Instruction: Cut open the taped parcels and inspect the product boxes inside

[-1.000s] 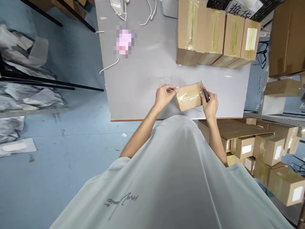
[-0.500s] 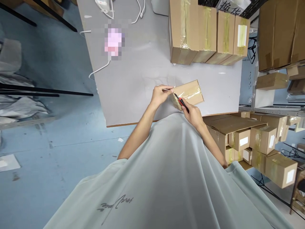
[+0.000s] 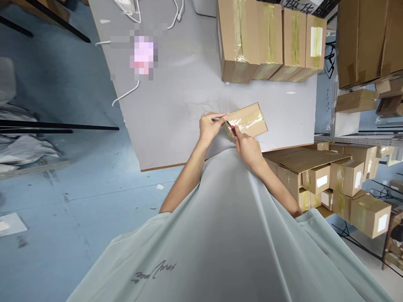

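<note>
A small cardboard box [image 3: 252, 117] with shiny clear tape lies tilted on the grey table [image 3: 163, 100], near its front edge. My right hand [image 3: 248, 147] is closed round a red and black cutter [image 3: 233, 130], whose tip is at the box's left end. Most of the cutter's handle is hidden by the fingers. At the box's upper left corner is my left hand [image 3: 210, 126], its fingers pinched together on the corner; what exactly lies between them is too small to tell.
Several taped boxes [image 3: 241, 46] stand in a row at the table's back right. More cartons [image 3: 346, 176] are stacked right of the table. White cables [image 3: 126, 94] and a blurred pink item [image 3: 143, 54] lie at the back left.
My right hand has moved a little left and up toward the box's left end, covering more of the cutter. The whole view has shifted slightly. My left hand stays at the corner.
</note>
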`<action>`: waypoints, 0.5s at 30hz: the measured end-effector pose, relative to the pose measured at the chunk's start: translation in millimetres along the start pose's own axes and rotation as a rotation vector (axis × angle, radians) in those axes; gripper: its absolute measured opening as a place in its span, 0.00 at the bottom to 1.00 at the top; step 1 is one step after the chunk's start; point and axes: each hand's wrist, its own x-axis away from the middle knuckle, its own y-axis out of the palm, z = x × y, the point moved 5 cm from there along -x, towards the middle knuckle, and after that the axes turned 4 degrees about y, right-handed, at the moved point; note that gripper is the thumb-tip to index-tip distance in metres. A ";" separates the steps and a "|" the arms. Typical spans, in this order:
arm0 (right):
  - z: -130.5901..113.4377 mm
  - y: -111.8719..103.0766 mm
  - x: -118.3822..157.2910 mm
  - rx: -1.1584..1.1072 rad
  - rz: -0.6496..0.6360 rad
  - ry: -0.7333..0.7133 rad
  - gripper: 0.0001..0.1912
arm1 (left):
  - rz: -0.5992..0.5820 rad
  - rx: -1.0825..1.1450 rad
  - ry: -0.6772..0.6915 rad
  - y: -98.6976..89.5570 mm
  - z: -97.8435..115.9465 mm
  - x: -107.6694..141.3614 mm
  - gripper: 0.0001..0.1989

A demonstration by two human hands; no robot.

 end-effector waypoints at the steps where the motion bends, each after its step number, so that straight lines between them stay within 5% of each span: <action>1: -1.7 -0.4 -0.4 0.007 -0.002 -0.001 0.35 | 0.011 -0.024 0.007 -0.3 1.6 0.7 0.12; 15: -6.1 -0.5 23.0 0.044 -0.072 0.051 0.38 | 0.057 -0.161 0.060 8.3 16.8 24.8 0.12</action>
